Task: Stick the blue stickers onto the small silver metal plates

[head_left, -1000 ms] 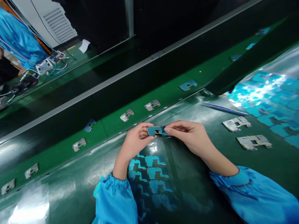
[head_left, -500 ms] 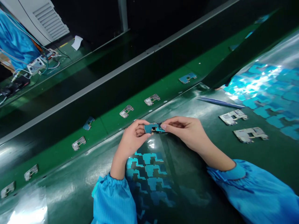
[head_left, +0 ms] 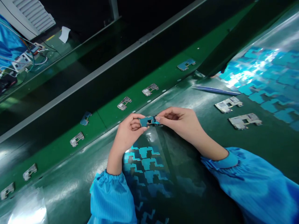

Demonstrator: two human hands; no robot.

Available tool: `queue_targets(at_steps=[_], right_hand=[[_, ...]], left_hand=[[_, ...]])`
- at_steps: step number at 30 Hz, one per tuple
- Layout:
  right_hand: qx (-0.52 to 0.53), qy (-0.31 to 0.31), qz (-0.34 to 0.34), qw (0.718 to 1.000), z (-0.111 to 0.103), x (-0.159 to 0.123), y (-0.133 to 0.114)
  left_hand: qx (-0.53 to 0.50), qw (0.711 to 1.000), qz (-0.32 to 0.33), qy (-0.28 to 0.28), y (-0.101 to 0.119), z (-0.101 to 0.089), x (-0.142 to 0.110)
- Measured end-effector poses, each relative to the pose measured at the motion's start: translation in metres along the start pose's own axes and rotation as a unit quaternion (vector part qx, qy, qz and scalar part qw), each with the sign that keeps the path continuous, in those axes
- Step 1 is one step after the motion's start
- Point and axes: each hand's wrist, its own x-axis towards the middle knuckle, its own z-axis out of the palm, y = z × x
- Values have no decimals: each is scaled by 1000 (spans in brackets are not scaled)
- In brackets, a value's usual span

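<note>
Blue-faced circuit board, small and notched, is up off the worktop, between both hands. Left hand pinches its left end, thumb below, fingers curled behind. Right hand has thumb and index closed on the right end, covering part of it.

Progress: looks mid-work on this board, fingers of both hands not yet off it. Blue shows over most of the visible face; right end hidden, so can't tell if that part is finished. Can't tell either whether the blue is film or the board's own surface.

Directly below the hands: sheet of blue cut-outs, plenty left on it; lower ones dim. To the right, two boards lie silver side up, one nearer board and one farther board, no blue on their upper faces. Tweezers lie just beyond, unheld, near a larger blue sheet.

Farther out, the green strip carries spaced boards: five silver-faced, two blue-faced, e.g. the rightmost blue board. Which are done: can't tell. Clear film lower left.
</note>
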Motion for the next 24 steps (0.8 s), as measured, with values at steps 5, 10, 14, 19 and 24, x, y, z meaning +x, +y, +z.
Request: queue_targets(at_steps=[5, 10, 14, 19, 24], right_hand=[[30, 23, -17, 999, 3, 3, 5], [56, -61, -2, 997, 3, 3, 4], [37, -72, -6, 997, -3, -11, -15], [-82, -14, -77, 994, -33, 6, -53], [-205, 46, -85, 974, -45, 114, -49]], left_hand=[[-1, 1000, -2, 0, -2, -1, 1], [-18, 1000, 5, -2, -1, -1, 1], [-42, 999, 8, 2, 1, -2, 0], [-96, 994, 19, 46, 2, -8, 0], [-124, 983, 44, 127, 0, -14, 3]])
